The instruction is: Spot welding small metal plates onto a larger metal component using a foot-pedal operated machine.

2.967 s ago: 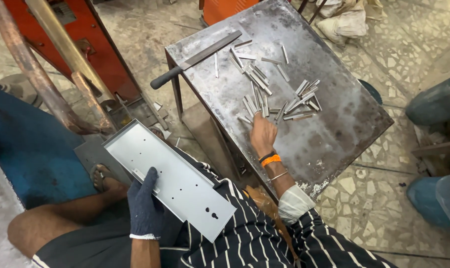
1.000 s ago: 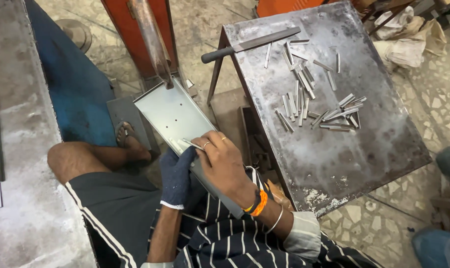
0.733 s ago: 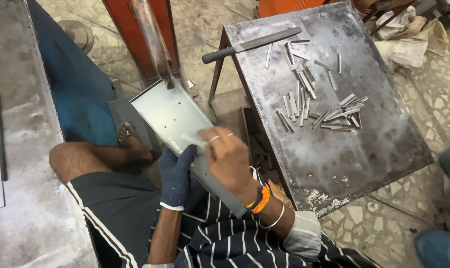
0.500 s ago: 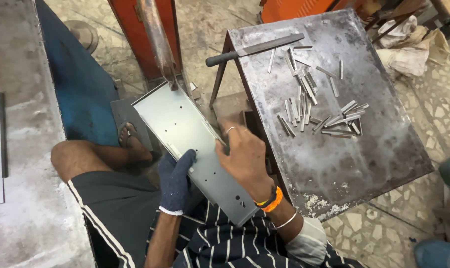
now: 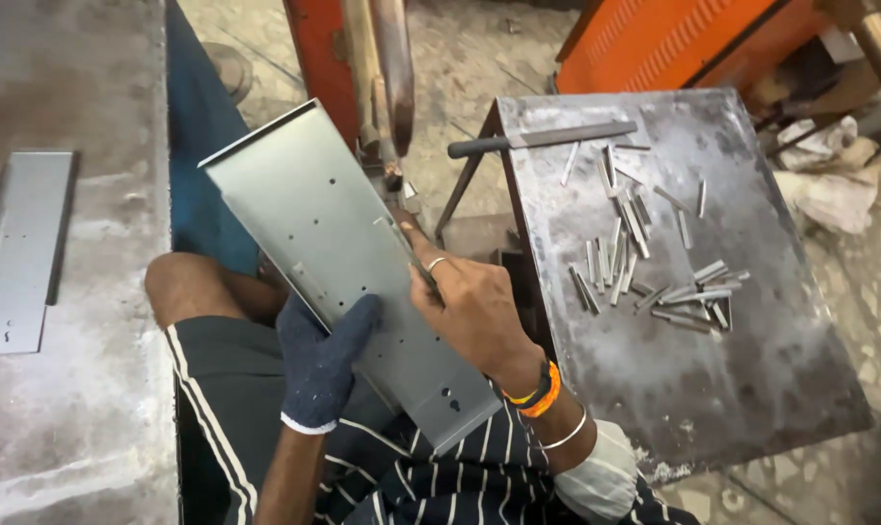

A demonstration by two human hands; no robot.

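Item, work in hand: we are holding a grey sheet-metal panel (image 5: 348, 282) across our lap, its far edge lying just beside the tip of the orange machine's arm (image 5: 394, 97). We are judging the work as under way: a heap of short metal strips (image 5: 644, 262) is lying unused on the steel table (image 5: 751, 389).

Item, left hand (image 5: 322, 360): gloved in dark blue, we are closing it on the panel's near long edge from below.

Item, right hand (image 5: 474, 311): bare, we are pinching it shut on the panel's far long edge; whether a strip is under the fingers we cannot tell. The strips and a dark-handled file (image 5: 542, 139) are lying to its right.
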